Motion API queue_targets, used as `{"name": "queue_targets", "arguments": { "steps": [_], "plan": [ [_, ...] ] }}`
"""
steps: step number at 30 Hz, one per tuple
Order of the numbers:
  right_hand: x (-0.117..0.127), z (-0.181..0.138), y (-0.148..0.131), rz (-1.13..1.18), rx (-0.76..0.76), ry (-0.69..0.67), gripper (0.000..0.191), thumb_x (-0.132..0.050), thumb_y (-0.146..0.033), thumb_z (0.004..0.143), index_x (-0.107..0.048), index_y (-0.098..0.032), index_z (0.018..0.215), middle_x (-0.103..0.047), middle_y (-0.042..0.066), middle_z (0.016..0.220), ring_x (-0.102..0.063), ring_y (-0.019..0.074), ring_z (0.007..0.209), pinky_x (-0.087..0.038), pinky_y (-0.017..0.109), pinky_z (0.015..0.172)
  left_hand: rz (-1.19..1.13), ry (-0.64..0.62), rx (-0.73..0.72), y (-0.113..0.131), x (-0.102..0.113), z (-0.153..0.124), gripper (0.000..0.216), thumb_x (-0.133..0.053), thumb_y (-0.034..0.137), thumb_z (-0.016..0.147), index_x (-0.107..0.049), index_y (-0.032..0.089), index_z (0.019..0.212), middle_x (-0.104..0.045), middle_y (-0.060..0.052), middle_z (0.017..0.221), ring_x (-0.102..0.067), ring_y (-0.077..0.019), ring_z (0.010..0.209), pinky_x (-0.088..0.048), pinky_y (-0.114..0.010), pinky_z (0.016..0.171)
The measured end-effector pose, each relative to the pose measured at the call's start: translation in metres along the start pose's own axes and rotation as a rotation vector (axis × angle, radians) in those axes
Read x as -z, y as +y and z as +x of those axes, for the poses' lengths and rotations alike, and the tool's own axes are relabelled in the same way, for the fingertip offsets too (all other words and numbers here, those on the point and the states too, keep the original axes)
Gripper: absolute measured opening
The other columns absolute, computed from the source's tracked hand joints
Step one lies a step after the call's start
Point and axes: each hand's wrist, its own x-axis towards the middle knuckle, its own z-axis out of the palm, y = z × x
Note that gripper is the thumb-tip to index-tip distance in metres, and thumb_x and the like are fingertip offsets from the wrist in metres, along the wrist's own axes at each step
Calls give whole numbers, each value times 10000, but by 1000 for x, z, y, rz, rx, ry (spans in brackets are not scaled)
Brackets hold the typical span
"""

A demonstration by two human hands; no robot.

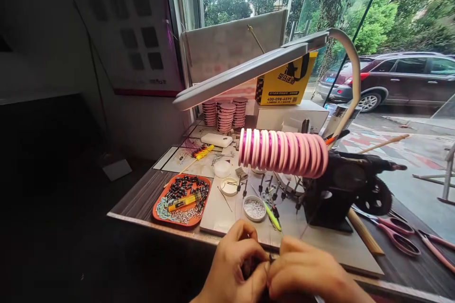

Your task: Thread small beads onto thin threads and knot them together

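My left hand [232, 265] and my right hand [307, 272] meet at the near edge of the table, fingers pinched together on a tiny dark part [270, 259] between the fingertips. A thin line seems to run from it toward the black winding machine [337, 189], which carries a row of pink and white spools [282, 151]. Just beyond my hands lie a small round dish of pale beads [254, 208] and a green-tipped tool [272, 215].
An orange tray [182, 199] of small dark and silver parts with a yellow lighter sits at left. A desk lamp arm [245, 71] hangs overhead. Stacked spools [225, 113], a yellow box [286, 85], pink scissors [396, 234] and a wooden stick [362, 232] surround the work mat.
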Motion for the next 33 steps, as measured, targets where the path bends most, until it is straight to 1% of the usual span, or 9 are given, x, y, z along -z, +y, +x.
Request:
{"name": "queue_targets", "arguments": {
  "steps": [5, 8, 11, 13, 16, 18, 24, 28, 33],
  "plan": [
    [7, 26, -7, 489, -668, 159, 308, -570, -426, 827, -616, -150, 697, -588, 0, 649, -539, 131, 631, -420, 214, 590, 588, 309, -274, -12, -19, -15, 232, -477, 27, 744, -626, 187, 667, -520, -40, 645, -475, -123, 533, -392, -232, 487],
    [4, 35, -2, 618, -777, 207, 323, -622, -444, 757, -599, -138, 658, -539, -15, 609, -493, 112, 588, -397, 205, 546, 728, 357, -442, -25, -28, -17, 277, -476, -19, 728, -648, 197, 706, -649, -69, 692, -516, -146, 554, -400, -258, 515],
    [7, 33, 0, 536, -728, 175, 253, -578, -373, 800, -607, -137, 714, -580, 0, 652, -510, 109, 604, -415, 201, 567, 516, 253, -552, -26, -22, -11, 255, -487, -4, 699, -652, 187, 669, -684, -65, 670, -518, -145, 534, -386, -261, 503],
    [10, 27, -3, 343, -579, 141, 171, -549, -311, 830, -603, -149, 825, -614, 17, 724, -531, 109, 602, -434, 198, 562, 165, 141, -293, -19, -13, -3, 182, -516, 57, 667, -633, 175, 594, -660, -54, 616, -512, -141, 536, -379, -256, 507],
    [8, 18, -7, -70, -149, 64, 147, -465, -220, 896, -594, -166, 853, -611, 17, 697, -534, 103, 550, -425, 187, 500, -514, -68, 496, -3, 0, 9, 58, -568, 142, 575, -603, 150, 530, -583, -12, 554, -416, -84, 450, -306, -211, 432],
    [2, 13, -7, -366, 133, 68, 276, -409, -147, 924, -592, -153, 718, -559, -1, 555, -482, 100, 458, -359, 210, 417, -789, -152, 810, 3, 3, 15, 5, -572, 133, 493, -576, 135, 489, -519, 19, 503, -350, -53, 413, -237, -187, 392],
    [-15, 9, -2, -746, 437, 137, 405, -347, -24, 927, -582, -129, 615, -543, -23, 470, -400, 97, 376, -266, 283, 393, -915, -214, 944, 4, 1, 17, 56, -544, 129, 451, -493, 149, 463, -371, 68, 416, -281, -41, 389, -164, -177, 385],
    [-8, 6, -2, -441, 249, -15, 410, -292, -187, 984, -577, -165, 691, -564, -5, 538, -458, 116, 479, -328, 243, 446, -533, -104, 625, 4, 1, 11, 40, -581, 125, 542, -548, 131, 520, -508, -2, 596, -401, -70, 493, -279, -188, 439],
    [7, 27, -7, 303, -527, 126, 256, -505, -359, 886, -604, -162, 755, -601, 13, 672, -555, 135, 640, -440, 211, 592, 363, 261, -395, -2, -2, 2, 146, -500, 29, 700, -592, 103, 615, -528, -62, 667, -435, -108, 525, -345, -219, 439]
  ]
}}
